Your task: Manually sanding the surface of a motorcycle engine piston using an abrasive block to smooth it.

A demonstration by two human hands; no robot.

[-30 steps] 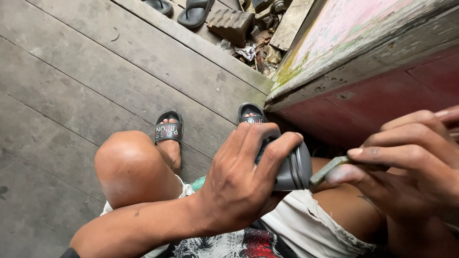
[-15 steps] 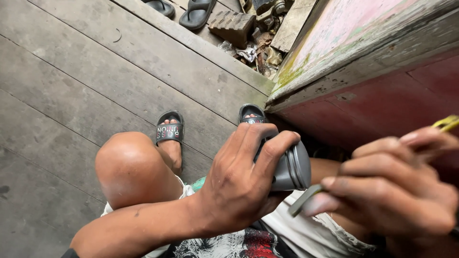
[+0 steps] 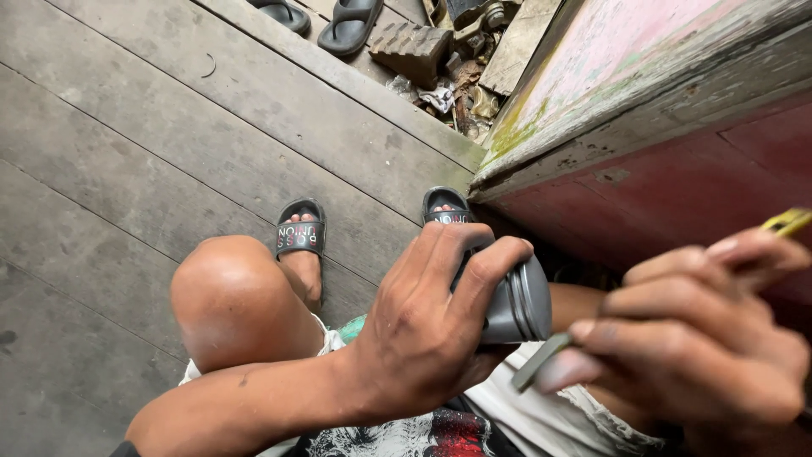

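Observation:
My left hand (image 3: 423,326) is wrapped around a grey metal piston (image 3: 518,303), a ribbed cylinder held sideways over my lap. My right hand (image 3: 702,338) is close to the camera and blurred; its fingers pinch a thin flat grey strip (image 3: 541,362) whose lower end points at the piston's ringed end. A yellow tip (image 3: 787,222) sticks out above the right hand's fingers. I am seated, my bare knee (image 3: 233,292) raised at the left.
My feet wear black slide sandals (image 3: 300,233) on a grey plank floor (image 3: 144,144). A weathered red and pink wooden surface (image 3: 677,144) stands at the right. Beyond the planks lie other sandals (image 3: 351,24), a brick (image 3: 414,49) and rubble.
My right hand has shifted down and toward the camera, and the thin strip now points up-left at the piston's end. The left hand and piston have held still.

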